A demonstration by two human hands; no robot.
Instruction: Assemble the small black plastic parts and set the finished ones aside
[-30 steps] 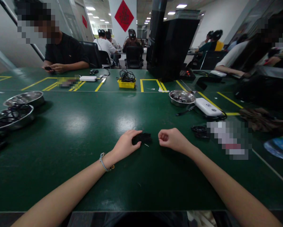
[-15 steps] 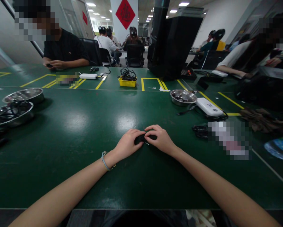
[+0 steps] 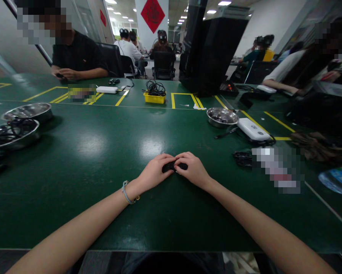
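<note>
Near the middle of the green table, both my hands are closed around a small black object. My left hand grips its left end between thumb and fingers, a pale blue bracelet on the wrist. The fingertips of my right hand pinch at its middle, and its dark right end shows inside the curl of thumb and forefinger. A tiny bright bit shows under the right fingertips. Fingers cover much of the object, so its exact kind cannot be made out.
Metal bowls with black cables stand left; another bowl with small parts sits right, beside a white power bank. A yellow box of cables is farther back. Black cable and a plastic bottle lie right. Co-workers sit opposite.
My right fingers have drawn slightly closer to the left ones over the black object. The bright sliver beneath them now shows less. The view has shifted a little.
</note>
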